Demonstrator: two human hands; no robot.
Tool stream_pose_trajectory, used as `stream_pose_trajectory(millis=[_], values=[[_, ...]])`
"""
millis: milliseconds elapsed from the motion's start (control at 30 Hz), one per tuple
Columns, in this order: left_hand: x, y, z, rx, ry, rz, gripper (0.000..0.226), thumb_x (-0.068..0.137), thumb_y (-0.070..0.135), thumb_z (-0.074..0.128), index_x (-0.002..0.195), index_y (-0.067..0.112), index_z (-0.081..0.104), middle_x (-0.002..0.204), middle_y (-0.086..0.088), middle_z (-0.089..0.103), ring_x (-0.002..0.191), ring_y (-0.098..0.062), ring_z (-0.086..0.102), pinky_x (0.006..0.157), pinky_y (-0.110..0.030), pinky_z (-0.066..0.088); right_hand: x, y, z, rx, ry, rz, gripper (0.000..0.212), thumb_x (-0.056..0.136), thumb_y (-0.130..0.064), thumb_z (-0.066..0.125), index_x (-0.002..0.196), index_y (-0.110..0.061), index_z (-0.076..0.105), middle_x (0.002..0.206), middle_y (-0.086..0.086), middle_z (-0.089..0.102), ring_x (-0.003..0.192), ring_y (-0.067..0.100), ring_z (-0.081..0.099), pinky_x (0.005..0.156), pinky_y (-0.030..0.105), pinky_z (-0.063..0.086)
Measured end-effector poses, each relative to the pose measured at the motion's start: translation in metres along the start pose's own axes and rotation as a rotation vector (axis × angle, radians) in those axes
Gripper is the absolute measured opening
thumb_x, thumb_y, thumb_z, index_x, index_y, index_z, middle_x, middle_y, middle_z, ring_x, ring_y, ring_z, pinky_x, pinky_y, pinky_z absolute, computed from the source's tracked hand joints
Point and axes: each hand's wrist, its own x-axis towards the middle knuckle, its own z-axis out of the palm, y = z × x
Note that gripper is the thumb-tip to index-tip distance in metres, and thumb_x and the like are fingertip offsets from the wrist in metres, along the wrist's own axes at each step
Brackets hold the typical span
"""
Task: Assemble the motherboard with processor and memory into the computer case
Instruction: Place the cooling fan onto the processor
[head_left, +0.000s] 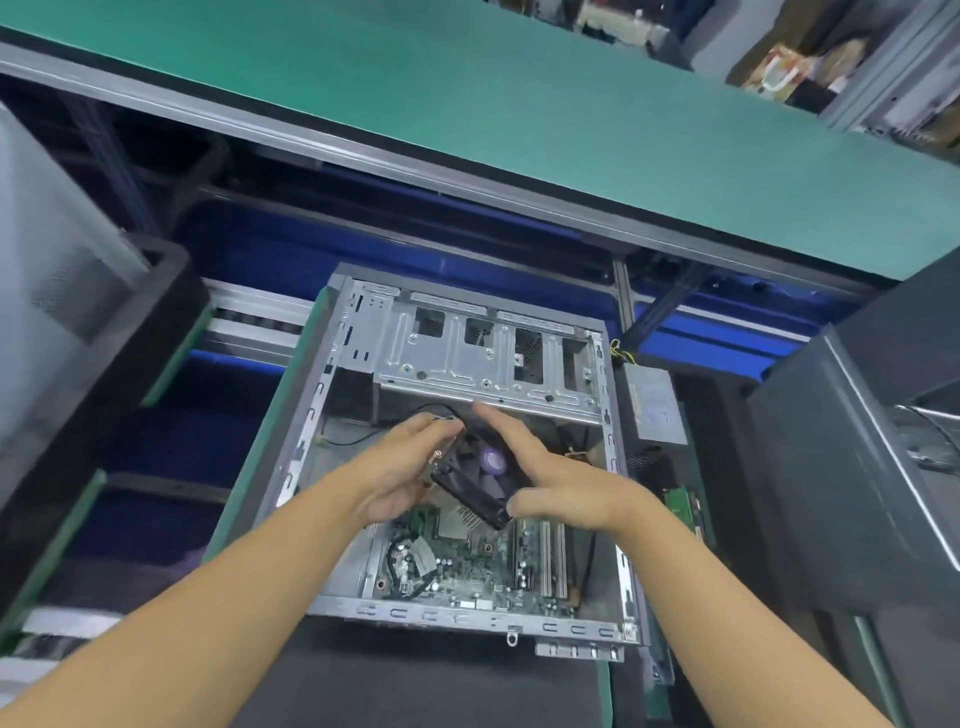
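- I see the left grip (400, 467) curled round the cooler fan (480, 470).
- The right grip (563, 486) pinches its right edge.
- The fan is tilted above the motherboard (467, 569), which lies inside the case (457, 358).

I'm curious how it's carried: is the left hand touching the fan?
Touching. The head view shows the left hand gripping the fan by its left edge, fingertips on its far corner.

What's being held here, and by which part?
The cooler fan, over the open case: left hand grips its left edge, right hand pinches its right edge, thumb at the near corner.
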Motion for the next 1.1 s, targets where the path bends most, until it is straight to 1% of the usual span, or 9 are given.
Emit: stream_pose_trajectory(millis=[67, 167, 367, 533, 633, 767, 867, 1000, 1100], values=[[0.003, 0.001, 0.003, -0.015, 0.027, 0.029, 0.018, 0.095, 0.029, 0.061, 0.103, 0.015, 0.054, 0.082, -0.008, 0.065, 0.074, -0.028, 0.063, 0.058, -0.035, 0.049, 0.01, 0.005, 0.008, -0.041, 0.13, 0.059, 0.111, 0.082, -0.053, 0.073, 0.156, -0.049, -0.009, 0.161, -0.026, -0.001, 0.154, 0.012, 0.006, 0.123, 0.043, 0.02], [0.007, 0.004, 0.002, 0.086, 0.089, 0.092, 0.016, 0.094, 0.028, 0.061, 0.092, 0.015, 0.053, 0.075, -0.006, 0.059, 0.064, -0.022, 0.06, 0.051, -0.03, 0.046, 0.027, 0.011, 0.018, -0.192, 0.312, 0.075, 0.11, 0.079, -0.059, 0.077, 0.159, -0.033, 0.006, 0.153, -0.01, 0.022, 0.146, 0.018, 0.027, 0.118, 0.041, 0.031], [0.004, 0.004, -0.033, 0.972, 0.261, 0.168, 0.029, 0.09, 0.046, 0.057, 0.08, 0.019, 0.06, 0.077, 0.003, 0.068, 0.074, -0.015, 0.064, 0.066, -0.029, 0.047, 0.041, 0.027, 0.029, -0.439, 0.185, 0.065, 0.109, 0.074, -0.057, 0.081, 0.158, -0.024, 0.019, 0.146, -0.004, 0.033, 0.139, 0.018, 0.031, 0.115, 0.043, 0.035], [0.004, 0.0, -0.046, 1.36, 0.186, 0.061, 0.036, 0.091, 0.041, 0.049, 0.066, 0.016, 0.052, 0.068, -0.003, 0.057, 0.06, -0.017, 0.05, 0.053, -0.027, 0.034, 0.051, 0.036, 0.053, -0.489, 0.168, 0.06, 0.108, 0.074, -0.056, 0.081, 0.157, -0.022, 0.02, 0.149, -0.002, 0.032, 0.14, 0.021, 0.03, 0.116, 0.046, 0.034], [0.003, 0.003, -0.048, 1.418, 0.135, -0.092, 0.032, 0.094, 0.038, 0.048, 0.079, 0.013, 0.061, 0.074, -0.002, 0.059, 0.065, -0.017, 0.051, 0.058, -0.029, 0.037, 0.058, 0.04, 0.063, -0.583, 0.184, 0.048, 0.107, 0.075, -0.058, 0.08, 0.156, -0.023, 0.021, 0.153, -0.001, 0.028, 0.143, 0.023, 0.026, 0.118, 0.047, 0.03], [0.003, 0.005, -0.05, 1.46, 0.114, -0.141, 0.023, 0.094, 0.02, 0.049, 0.106, 0.008, 0.064, 0.103, -0.007, 0.068, 0.093, -0.026, 0.063, 0.08, -0.034, 0.05, 0.063, 0.041, 0.068, -0.643, 0.191, 0.039, 0.106, 0.074, -0.061, 0.078, 0.156, -0.024, 0.022, 0.149, -0.003, 0.031, 0.138, 0.022, 0.029, 0.116, 0.042, 0.029], [0.001, 0.007, -0.047, 1.475, 0.109, -0.178, 0.046, 0.089, -0.002, 0.051, 0.129, 0.02, 0.055, 0.124, -0.004, 0.062, 0.107, -0.026, 0.061, 0.081, -0.033, 0.049, 0.065, 0.04, 0.071, -0.673, 0.21, 0.034, 0.105, 0.074, -0.064, 0.075, 0.156, -0.024, 0.023, 0.147, -0.004, 0.033, 0.136, 0.022, 0.031, 0.115, 0.042, 0.029], [0.008, 0.005, -0.042, 1.418, 0.111, -0.239, 0.049, 0.084, 0.015, 0.073, 0.129, 0.022, 0.056, 0.11, -0.001, 0.069, 0.088, -0.021, 0.07, 0.073, -0.032, 0.058, 0.064, 0.042, 0.075, -0.696, 0.225, 0.039, 0.103, 0.075, -0.065, 0.073, 0.155, -0.023, 0.024, 0.145, -0.004, 0.033, 0.133, 0.021, 0.032, 0.114, 0.041, 0.029], [0.013, 0.004, -0.039, 1.408, 0.212, -0.175, 0.045, 0.084, 0.025, 0.076, 0.125, 0.019, 0.061, 0.122, -0.003, 0.061, 0.106, -0.023, 0.063, 0.091, -0.038, 0.054, 0.065, 0.043, 0.078, -0.734, 0.238, 0.036, 0.102, 0.075, -0.067, 0.071, 0.154, -0.022, 0.025, 0.142, -0.003, 0.034, 0.13, 0.022, 0.035, 0.11, 0.04, 0.033]])
